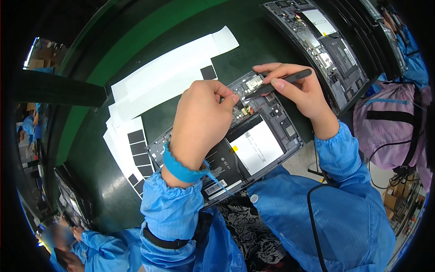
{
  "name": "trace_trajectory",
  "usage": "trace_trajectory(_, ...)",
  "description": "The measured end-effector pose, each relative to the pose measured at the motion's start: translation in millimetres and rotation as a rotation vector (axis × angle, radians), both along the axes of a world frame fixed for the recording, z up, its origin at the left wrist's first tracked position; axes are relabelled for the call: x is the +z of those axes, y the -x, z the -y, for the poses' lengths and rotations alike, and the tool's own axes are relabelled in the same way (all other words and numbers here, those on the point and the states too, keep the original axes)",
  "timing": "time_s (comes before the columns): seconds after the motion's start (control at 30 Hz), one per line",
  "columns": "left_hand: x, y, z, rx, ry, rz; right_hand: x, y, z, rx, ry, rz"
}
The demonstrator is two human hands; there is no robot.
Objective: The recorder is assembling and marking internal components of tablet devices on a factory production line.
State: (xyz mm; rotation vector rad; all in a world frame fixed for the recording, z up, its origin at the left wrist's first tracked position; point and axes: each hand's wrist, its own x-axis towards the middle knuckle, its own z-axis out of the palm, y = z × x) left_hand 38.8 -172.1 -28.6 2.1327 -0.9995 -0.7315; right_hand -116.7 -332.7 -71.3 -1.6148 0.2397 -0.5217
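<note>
An opened laptop base (290,131) lies tilted in front of me, its circuit board and battery (260,148) exposed. My right hand (302,94) grips black tweezers (294,77) like a pen, their tips pointing left over the board. Close to those tips, my left hand (199,115) pinches thumb and forefinger together above the board. Whatever sits in that pinch is too small to make out. Around my left wrist runs a blue wrist strap (179,170) with a thin cord hanging over the laptop base.
White sheets (167,72) spread across the green table beyond my left hand, some with black square stickers (138,148). Another opened laptop base (326,50) lies at the far right. A pink bag (389,124) is beside the table; a co-worker in blue (106,251) sits lower left.
</note>
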Motion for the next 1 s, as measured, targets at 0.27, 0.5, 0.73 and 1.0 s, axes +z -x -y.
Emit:
trace_trajectory(0.27, 1.4, 1.2, 1.2, -0.021, -0.003, 0.049, -2.3, -1.1, -6.2, 0.046, 0.04, -0.011)
trace_trajectory(0.5, 2.6, 0.8, 1.7, -0.036, -0.004, 0.074, -0.4, -1.1, -7.7, 0.038, 0.08, -0.055)
trace_trajectory(0.73, 1.9, -0.1, 2.9, -0.037, 0.008, 0.088, -2.5, -2.5, -8.5, 0.04, -0.005, -0.053)
trace_trajectory(1.0, 10.0, 3.3, 4.3, -0.033, -0.023, 0.157, 1.2, -1.2, -8.5, 0.039, -0.033, -0.082)
